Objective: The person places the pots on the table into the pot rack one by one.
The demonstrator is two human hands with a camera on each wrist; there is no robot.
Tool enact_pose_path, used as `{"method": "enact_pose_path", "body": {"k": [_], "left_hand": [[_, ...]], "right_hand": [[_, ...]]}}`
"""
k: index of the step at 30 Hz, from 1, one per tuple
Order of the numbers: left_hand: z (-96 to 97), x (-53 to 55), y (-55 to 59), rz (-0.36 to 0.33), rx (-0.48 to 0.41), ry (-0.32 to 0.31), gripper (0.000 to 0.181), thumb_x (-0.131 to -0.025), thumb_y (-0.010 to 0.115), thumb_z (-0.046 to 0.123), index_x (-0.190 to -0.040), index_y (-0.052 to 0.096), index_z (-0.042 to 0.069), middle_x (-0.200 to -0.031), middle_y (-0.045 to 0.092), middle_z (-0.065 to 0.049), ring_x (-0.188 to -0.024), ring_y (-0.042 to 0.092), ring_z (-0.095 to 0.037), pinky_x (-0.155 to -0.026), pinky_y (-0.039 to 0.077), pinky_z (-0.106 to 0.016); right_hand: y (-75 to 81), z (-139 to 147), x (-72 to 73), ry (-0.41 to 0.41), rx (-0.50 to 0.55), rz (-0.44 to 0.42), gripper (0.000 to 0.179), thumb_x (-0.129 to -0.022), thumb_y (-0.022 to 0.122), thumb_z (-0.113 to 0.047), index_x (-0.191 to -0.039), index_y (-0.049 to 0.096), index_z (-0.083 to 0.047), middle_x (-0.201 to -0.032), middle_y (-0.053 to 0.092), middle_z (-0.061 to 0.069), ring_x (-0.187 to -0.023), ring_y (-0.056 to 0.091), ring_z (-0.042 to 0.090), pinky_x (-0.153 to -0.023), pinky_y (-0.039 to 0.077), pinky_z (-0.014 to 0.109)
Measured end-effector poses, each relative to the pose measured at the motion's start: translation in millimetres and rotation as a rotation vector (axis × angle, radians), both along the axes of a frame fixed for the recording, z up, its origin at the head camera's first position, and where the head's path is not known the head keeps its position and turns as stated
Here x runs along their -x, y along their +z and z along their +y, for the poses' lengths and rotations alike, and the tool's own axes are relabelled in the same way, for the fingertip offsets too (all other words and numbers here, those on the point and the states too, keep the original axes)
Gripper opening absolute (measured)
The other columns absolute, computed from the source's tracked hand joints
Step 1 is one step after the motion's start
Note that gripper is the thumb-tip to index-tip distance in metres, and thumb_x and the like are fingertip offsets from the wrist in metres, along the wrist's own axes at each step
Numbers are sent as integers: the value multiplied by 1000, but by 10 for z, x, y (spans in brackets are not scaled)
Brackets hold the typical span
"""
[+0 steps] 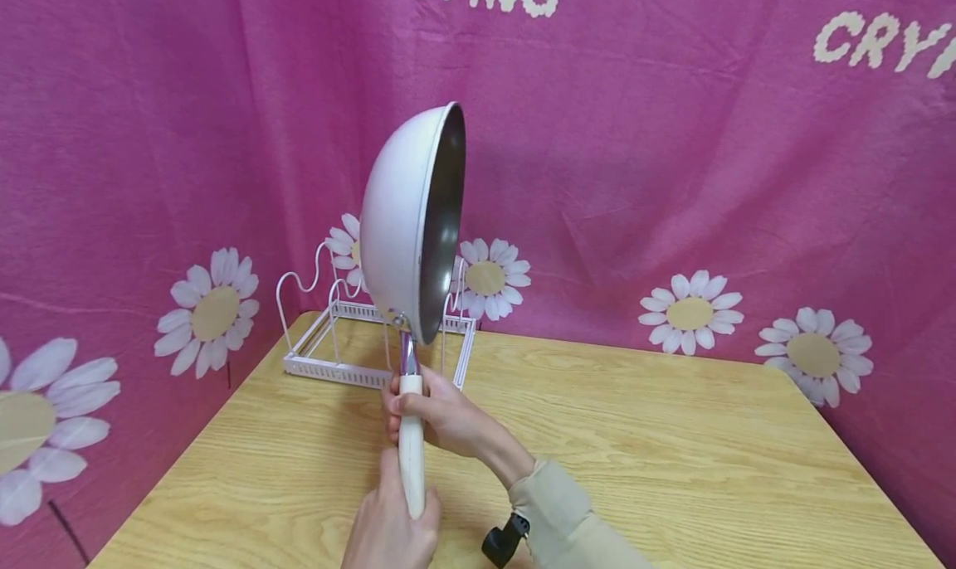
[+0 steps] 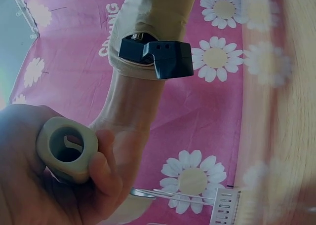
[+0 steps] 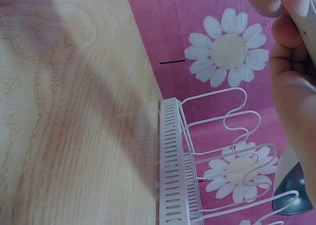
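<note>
A deep frying pan (image 1: pixel 396 212), white outside and dark inside, is held up on edge with its handle pointing down, its open side facing right. My left hand (image 1: pixel 392 523) grips the lower end of the white handle (image 1: pixel 412 444); in the left wrist view that handle end (image 2: pixel 45 148) shows its round hole. Higher up, just below the metal neck, my right hand (image 1: pixel 448 415) holds the same handle, thumb across it. Behind the pan stands a white wire rack (image 1: pixel 336 373), partly hidden by it. In the right wrist view, part of the pan's dark inside (image 3: pixel 296 195) shows past the rack's wires.
The rack stands at the far left corner of the wooden table (image 1: pixel 635 453), its wire loops upright. A pink cloth (image 1: pixel 597 179) with daisies hangs behind and left of the table. A black device (image 1: pixel 505 541) is strapped to the right wrist.
</note>
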State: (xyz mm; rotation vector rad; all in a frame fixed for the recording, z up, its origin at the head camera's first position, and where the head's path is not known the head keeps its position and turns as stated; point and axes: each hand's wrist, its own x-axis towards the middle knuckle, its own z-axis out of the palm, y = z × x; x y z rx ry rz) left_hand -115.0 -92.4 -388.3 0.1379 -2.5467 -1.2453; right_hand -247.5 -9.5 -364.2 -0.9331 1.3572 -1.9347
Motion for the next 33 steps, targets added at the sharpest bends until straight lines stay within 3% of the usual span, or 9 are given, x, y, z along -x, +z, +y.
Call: {"method": "enact_pose_path", "body": {"k": [24,33], "left_hand": [[-11,44,-115,-46,65,-32,44,-79,69,15,-113,44,2,-64,52,-3,-54,49,-17,-50,36,-33],[-3,54,-150,-95,62,-31,45,-80,70,15,-113,43,1,-65,53,-4,-54,50,-18,-49,37,-34]], "right_hand": [[-223,21,-5,-13,37,-103,17,-88,45,-4,-100,41,-14,-76,50,-5,-69,52,6,-68,50,21],[-304,30,2,-27,17,-137,16,-86,46,-6,-99,41,-13,-76,50,-4,-68,53,6,-68,51,21]]}}
